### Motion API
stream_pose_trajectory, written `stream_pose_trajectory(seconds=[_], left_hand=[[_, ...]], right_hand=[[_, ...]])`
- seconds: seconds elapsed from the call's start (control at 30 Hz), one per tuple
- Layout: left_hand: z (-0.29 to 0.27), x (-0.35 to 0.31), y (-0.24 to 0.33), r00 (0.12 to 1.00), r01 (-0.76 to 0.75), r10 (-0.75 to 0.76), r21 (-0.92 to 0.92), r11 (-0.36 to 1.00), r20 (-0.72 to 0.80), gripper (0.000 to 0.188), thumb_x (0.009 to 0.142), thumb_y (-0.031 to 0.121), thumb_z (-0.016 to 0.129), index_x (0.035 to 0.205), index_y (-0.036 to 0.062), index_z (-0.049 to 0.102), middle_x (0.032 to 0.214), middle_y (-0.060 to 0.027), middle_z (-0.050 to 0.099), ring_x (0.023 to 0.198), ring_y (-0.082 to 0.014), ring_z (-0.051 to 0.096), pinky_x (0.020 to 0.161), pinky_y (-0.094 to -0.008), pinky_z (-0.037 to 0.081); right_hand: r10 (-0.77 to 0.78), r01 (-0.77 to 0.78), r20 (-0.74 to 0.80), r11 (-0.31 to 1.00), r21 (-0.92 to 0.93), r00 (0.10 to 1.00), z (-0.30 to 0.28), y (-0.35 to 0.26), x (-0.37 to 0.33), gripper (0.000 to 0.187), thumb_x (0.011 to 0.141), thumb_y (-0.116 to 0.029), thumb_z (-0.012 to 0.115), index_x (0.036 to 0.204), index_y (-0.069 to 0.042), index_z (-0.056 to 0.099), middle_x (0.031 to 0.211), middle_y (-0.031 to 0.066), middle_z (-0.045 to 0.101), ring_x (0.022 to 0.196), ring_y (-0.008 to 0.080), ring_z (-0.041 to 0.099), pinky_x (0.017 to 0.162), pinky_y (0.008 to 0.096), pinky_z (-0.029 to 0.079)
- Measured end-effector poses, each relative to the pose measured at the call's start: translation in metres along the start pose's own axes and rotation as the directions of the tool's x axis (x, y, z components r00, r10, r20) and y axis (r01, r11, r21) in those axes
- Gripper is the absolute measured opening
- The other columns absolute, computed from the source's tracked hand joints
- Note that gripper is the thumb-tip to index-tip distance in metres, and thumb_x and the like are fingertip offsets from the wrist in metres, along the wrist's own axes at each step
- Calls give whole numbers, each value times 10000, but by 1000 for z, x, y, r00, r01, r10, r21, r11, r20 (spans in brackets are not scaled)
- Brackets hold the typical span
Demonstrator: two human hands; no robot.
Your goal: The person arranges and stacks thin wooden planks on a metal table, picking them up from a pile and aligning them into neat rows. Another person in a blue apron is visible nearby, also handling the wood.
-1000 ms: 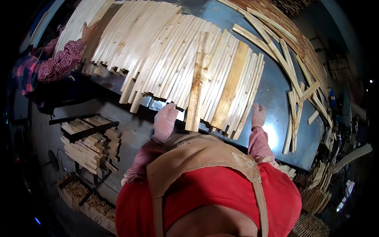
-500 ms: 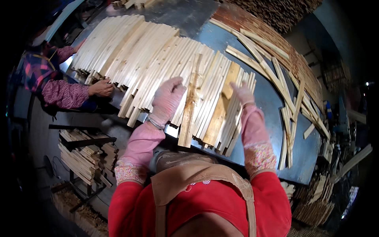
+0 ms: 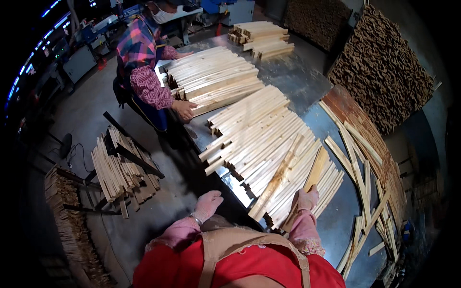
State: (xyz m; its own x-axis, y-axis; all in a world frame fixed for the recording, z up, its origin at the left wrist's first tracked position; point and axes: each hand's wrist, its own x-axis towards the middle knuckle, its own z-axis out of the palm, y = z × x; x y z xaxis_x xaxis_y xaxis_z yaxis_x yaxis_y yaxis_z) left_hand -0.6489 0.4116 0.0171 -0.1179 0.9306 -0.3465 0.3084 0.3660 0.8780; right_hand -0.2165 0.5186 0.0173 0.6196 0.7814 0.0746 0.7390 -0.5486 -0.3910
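Observation:
My right hand [image 3: 307,198], in a pale pink glove, is closed around the near part of a yellowish wooden strip [image 3: 316,169]. That strip lies slantwise over a row of pale wooden strips [image 3: 259,129] on the metal-topped table. Beside it rests a strip with a dark brown streak [image 3: 281,175], its near end jutting past the table edge. My left hand [image 3: 208,205], gloved likewise, hovers off the table edge in front of my apron. Its fingers are curled in, and nothing shows in them.
Across the table a co-worker's hands [image 3: 184,109] hold a separate batch of strips [image 3: 216,72]. Loose strips [image 3: 357,177] lie crisscrossed at the right. More stacks stand on the table's far end [image 3: 264,38] and on a rack [image 3: 120,165] at the left.
My view has swung left. My left hand has drawn back from the strips, and my right hand has gripped the yellowish strip. The co-worker's batch now stands apart from the row.

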Motion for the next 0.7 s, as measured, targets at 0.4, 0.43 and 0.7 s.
stream_pose_trajectory(seconds=[0.4, 0.43, 0.7], left_hand=[[6, 30, 23, 982, -188, 188, -140, 972, -14, 357, 971, 261, 743, 1244, 31, 734, 1175, -155, 777, 1071, -264, 743, 973, -359, 562], [1, 38, 21, 964, -262, 256, -96, 960, -74, 358, 974, 283, 733, 1241, 44, 732, 1134, -141, 774, 1043, -270, 730, 961, -364, 557], [-38, 133, 207, 995, -57, 95, -533, 844, 43, 251, 1010, 327, 681, 1017, 80, 728, 773, 20, 636, 591, -35, 484, 501, -223, 372]], right_hand=[[-105, 105, -14, 992, 64, 994, 33, -122, -54, 618, 787, -445, 796, 1234, -42, 656, 1110, 266, 727, 1071, 490, 687, 968, 559, 541], [-158, 158, -9, 986, 57, 987, 32, -119, -47, 649, 798, -465, 801, 1269, -43, 655, 1111, 269, 726, 1077, 492, 683, 967, 560, 542], [-412, -41, 344, 590, 806, 844, -90, -235, 43, 388, 998, -267, 744, 1274, 6, 741, 936, 30, 749, 748, 83, 634, 663, 225, 503]])
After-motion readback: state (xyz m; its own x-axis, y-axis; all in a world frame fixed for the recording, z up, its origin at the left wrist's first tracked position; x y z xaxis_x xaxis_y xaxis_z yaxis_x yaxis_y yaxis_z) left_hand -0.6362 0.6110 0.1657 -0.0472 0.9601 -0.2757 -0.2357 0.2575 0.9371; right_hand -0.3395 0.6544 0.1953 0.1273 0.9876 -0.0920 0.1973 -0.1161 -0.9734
